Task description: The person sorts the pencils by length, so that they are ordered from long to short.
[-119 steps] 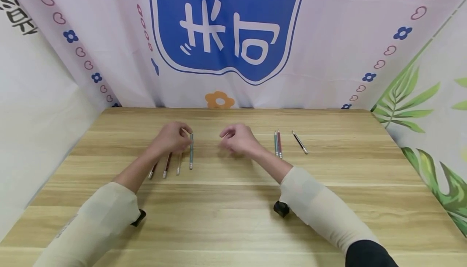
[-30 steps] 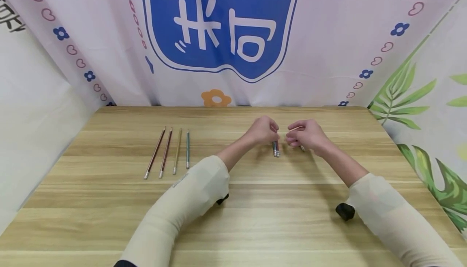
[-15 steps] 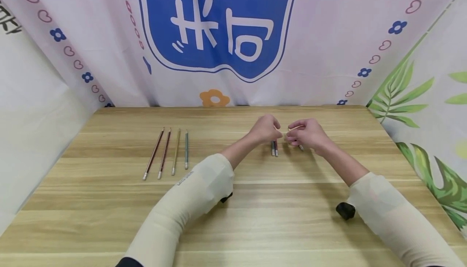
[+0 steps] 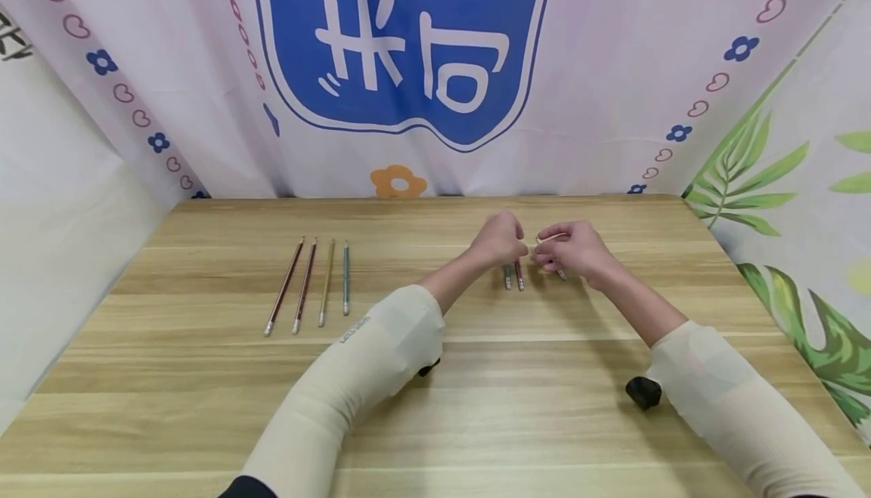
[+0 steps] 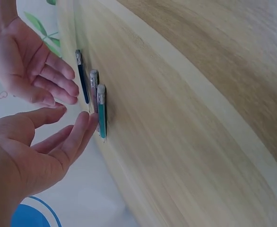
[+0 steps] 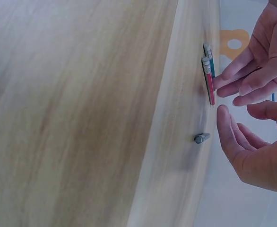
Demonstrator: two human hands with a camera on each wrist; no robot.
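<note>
In the head view my left hand [image 4: 499,241] is over a teal pencil [image 4: 507,279] and a red pencil [image 4: 520,279], hiding their far ends. Its fingertips reach the pair in the left wrist view, where the teal pencil [image 5: 101,111] lies nearest; the thumb stands apart from them. Close by on the right, my right hand [image 4: 577,252] hovers with loosely bent fingers beside a dark pencil [image 4: 561,274], mostly hidden beneath it. A gap shows between this dark pencil [image 6: 202,138] and the right hand [image 6: 259,158] in the right wrist view.
Several pencils lie spaced in a row on the left of the wooden table [image 4: 476,422]: two dark red ones, the nearer to the middle being this red pencil [image 4: 305,286], a yellow pencil [image 4: 327,284] and a teal pencil [image 4: 345,279]. A printed curtain [image 4: 599,105] hangs behind.
Both hands have moved right from the left row and the table's middle. In the last half second the red pencil's eraser end has shifted right, away from the teal one. The right hand stays still.
</note>
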